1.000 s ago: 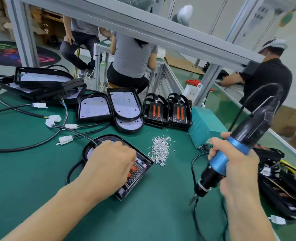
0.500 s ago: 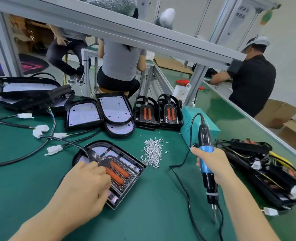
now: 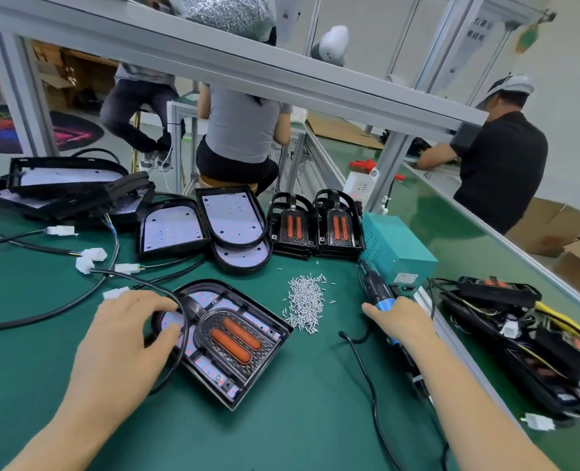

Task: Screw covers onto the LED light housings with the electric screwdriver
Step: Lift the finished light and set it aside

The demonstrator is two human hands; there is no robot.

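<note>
Centrally on the green worktop (image 3: 265,433) lies a black LED light housing (image 3: 224,338), its cover (image 3: 236,339) with two orange strips seated inside. Left hand (image 3: 122,341) rests on the housing's rounded end, fingers (image 3: 156,302) spread wide over its black cable (image 3: 179,334). Right hand (image 3: 402,322) has its fingers curled around the blue-and-black electric screwdriver (image 3: 378,295), which lies low along the worktop's right side. Between the hands sits a pile of small silver screws (image 3: 304,302). Behind it stand more housings and a teal power box (image 3: 397,246).
</note>
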